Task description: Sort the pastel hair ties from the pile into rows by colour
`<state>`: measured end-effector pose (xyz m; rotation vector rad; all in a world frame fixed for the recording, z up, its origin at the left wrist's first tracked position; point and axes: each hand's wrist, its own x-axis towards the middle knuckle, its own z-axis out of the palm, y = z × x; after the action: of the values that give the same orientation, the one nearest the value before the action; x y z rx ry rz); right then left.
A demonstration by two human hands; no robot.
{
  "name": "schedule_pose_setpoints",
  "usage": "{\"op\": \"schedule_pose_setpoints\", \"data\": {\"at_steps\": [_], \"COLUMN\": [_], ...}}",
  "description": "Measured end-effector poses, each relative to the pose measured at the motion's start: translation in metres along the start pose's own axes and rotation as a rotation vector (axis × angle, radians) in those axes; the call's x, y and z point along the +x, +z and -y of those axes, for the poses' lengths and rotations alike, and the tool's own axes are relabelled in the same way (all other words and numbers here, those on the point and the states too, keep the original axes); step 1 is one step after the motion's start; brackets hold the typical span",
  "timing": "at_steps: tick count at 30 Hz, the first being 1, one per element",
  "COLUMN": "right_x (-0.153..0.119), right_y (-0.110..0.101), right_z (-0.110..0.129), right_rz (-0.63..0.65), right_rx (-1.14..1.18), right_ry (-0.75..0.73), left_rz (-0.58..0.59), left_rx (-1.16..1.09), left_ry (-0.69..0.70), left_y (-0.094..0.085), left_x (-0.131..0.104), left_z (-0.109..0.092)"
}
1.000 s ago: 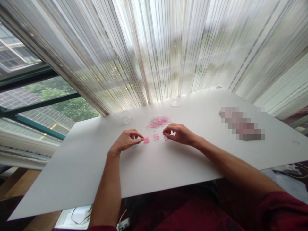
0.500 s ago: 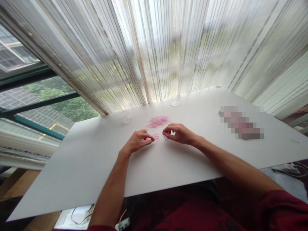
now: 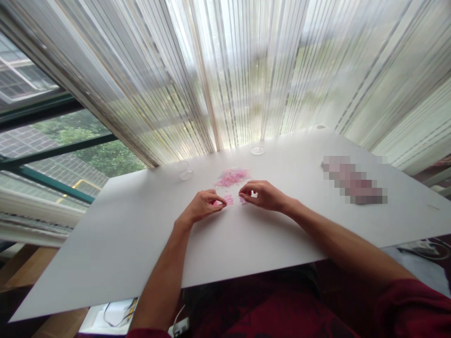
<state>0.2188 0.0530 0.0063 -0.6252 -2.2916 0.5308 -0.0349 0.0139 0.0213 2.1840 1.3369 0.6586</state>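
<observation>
Head view: bare left hand (image 3: 204,205) and bare right hand (image 3: 262,195) face each other over a large white flat surface (image 3: 141,234). The left fingers are pinched together at the near-left edge of a small pale-pink group of thin, short pieces (image 3: 229,200); whether they grip one of the pieces, I cannot tell. The right fingers curl with thumb and index tips close together at a small purple group of similar pieces (image 3: 242,200), partly hidden by the hand; their hold on it cannot be made out either. Just beyond both groups lies a loose, tangled-looking pink and lilac pile of thin pieces (image 3: 232,177).

The step in hand seems to be fine placing or straightening of single pieces. To do it well, a light fingertip pinch should serve best, laying each piece flat and lifting the fingers straight up so that neighbours are not dragged. The heel of each hand is best kept off the groups, and the narrow gap between pale pink and purple deserves care: a sideways brush there could mix them. Such slight pieces probably shift easily.
</observation>
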Motion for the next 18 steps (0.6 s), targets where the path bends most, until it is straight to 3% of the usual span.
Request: {"op": "schedule_pose_setpoints", "data": {"at_steps": [9, 18], "right_x": [0.000, 0.000], "right_y": [-0.002, -0.002], "right_z": [0.001, 0.001], "right_rz": [-0.001, 0.007], "right_rx": [-0.001, -0.007], "right_ry": [0.008, 0.019], "left_rz": [0.029, 0.107], "left_rx": [0.007, 0.047], "left_ry": [-0.139, -0.188], "left_y": [-0.036, -0.035], "left_x": [-0.015, -0.016], "left_z": [0.013, 0.017]}}
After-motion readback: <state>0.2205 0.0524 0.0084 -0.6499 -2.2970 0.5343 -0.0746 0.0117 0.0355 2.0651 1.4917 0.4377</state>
